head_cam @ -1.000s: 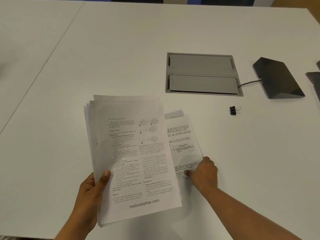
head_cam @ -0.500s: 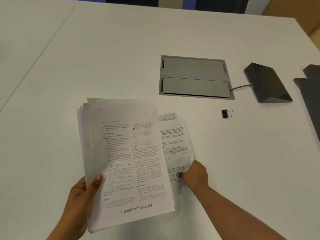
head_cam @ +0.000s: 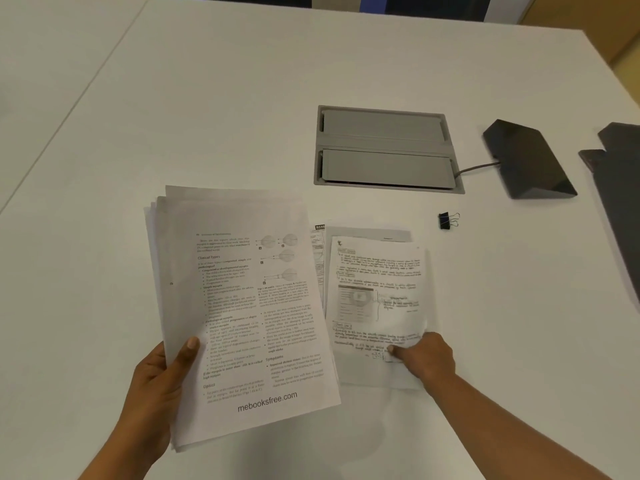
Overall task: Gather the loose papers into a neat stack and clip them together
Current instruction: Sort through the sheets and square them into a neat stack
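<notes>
My left hand (head_cam: 157, 386) grips a stack of several printed sheets (head_cam: 239, 306) by its lower left edge, thumb on top, holding it tilted just above the white table (head_cam: 207, 98). To its right a handwritten page (head_cam: 377, 292) lies on the table over other loose sheets (head_cam: 320, 251). My right hand (head_cam: 424, 355) pinches that page at its lower right corner, where the paper is lifted and slightly crumpled. A small black binder clip (head_cam: 446, 220) lies alone on the table, beyond and to the right of the pages.
A grey cable hatch (head_cam: 386, 150) is set into the table behind the papers. A dark wedge-shaped device (head_cam: 528, 161) with a cord sits to its right, and another dark object (head_cam: 620, 188) lies at the right edge.
The stack in my left hand has shifted left, uncovering the handwritten page. My right hand has stayed pinching that page's lower right corner. The camera tilted slightly.
</notes>
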Demonstrator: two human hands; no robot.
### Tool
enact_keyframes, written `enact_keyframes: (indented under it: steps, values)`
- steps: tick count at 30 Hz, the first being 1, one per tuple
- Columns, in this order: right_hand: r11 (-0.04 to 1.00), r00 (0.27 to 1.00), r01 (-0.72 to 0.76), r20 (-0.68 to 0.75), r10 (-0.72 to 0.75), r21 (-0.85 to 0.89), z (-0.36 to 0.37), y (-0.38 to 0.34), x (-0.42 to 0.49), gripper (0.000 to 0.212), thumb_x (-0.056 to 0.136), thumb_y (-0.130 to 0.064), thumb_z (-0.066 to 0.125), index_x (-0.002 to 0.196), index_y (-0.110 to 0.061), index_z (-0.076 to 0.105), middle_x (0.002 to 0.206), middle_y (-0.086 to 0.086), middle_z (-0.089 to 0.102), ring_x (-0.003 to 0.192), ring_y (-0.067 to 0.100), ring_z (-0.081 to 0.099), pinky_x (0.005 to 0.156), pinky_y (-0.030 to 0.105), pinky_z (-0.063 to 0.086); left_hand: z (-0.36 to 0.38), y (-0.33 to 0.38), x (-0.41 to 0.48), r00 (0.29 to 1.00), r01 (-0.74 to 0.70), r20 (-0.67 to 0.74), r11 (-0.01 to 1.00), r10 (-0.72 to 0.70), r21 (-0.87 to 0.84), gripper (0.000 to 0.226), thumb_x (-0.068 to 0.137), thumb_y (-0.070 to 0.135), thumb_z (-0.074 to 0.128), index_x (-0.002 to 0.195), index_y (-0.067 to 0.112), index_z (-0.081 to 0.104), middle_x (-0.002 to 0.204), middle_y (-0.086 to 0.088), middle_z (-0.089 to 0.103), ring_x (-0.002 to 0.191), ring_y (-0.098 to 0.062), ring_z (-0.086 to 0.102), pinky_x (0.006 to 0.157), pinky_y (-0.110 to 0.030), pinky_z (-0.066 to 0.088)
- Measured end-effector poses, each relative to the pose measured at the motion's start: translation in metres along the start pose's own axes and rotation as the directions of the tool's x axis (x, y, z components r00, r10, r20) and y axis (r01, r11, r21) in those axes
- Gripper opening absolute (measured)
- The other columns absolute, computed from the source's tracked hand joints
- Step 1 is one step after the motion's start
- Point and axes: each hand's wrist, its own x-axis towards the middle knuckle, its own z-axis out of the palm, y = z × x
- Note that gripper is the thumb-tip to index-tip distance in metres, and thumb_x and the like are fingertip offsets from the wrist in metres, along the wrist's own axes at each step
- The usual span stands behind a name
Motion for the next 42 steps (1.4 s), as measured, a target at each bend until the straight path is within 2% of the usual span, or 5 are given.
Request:
enact_keyframes:
  steps: [10,14,19,35,42]
  values:
    - [0.986,0.982,0.050,-0.170,-0.077,-0.158,-0.006,0.000,0.002,0.075,0.059,-0.044,0.089,0.109,-0.001,0.055,0.107,0.016,0.064,0.098,0.034,0.064,0.080,0.040,0.056,0.012,0.002,0.002,0.999,0.011,0.050,1.000,-0.012,0.012,0.029,0.085,0.036,0.063,0.102,0.014,0.070,0.098,-0.011,0.079,0.073,-0.026,0.075,0.071,-0.041,0.057]
    - [0.998,0.997,-0.030,-0.074,0.026,-0.053,-0.007,-0.009,0.007,0.066,0.063,-0.031,0.090,0.110,-0.002,0.055,0.107,0.015,0.068,0.099,0.034,0.066,0.076,0.035,0.053,0.013,0.005,0.003,0.997,-0.009,0.074,0.999,0.006,0.041,0.074,0.051,0.068,0.082,0.103,0.017,0.070,0.093,-0.005,0.080,0.073,-0.025,0.077,0.061,-0.035,0.061]
    - [0.999,0.994,0.047,-0.100,-0.048,-0.019,-0.011,-0.010,0.006,0.033,0.071,-0.027,0.083,0.093,-0.010,0.064,0.097,0.008,0.072,0.080,0.026,0.064,0.067,0.029,0.049,0.014,0.005,0.004,0.999,0.003,0.041,1.000,-0.004,0.027,0.024,0.093,0.030,0.057,0.107,0.014,0.068,0.094,-0.007,0.080,0.069,-0.024,0.076,0.065,-0.039,0.059]
    - [0.976,0.905,0.218,-0.370,-0.212,-0.025,-0.054,0.037,0.004,0.019,0.096,-0.021,0.055,0.098,-0.014,0.072,0.088,0.011,0.074,0.067,0.026,0.056,0.062,0.028,0.043,0.022,0.007,0.006,1.000,-0.002,0.004,0.999,0.002,0.046,0.020,0.094,0.030,0.058,0.105,0.016,0.069,0.095,-0.006,0.080,0.084,-0.035,0.073,0.076,-0.046,0.058]
    - [0.876,0.940,0.258,-0.315,-0.131,0.407,-0.072,0.046,0.004,0.016,0.090,-0.015,0.067,0.103,-0.008,0.072,0.096,0.016,0.074,0.086,0.033,0.066,0.075,0.033,0.049,0.022,0.009,0.008,1.000,-0.006,-0.015,0.996,0.008,0.083,0.021,0.093,0.031,0.059,0.104,0.017,0.070,0.097,-0.006,0.079,0.088,-0.038,0.072,0.080,-0.050,0.057]
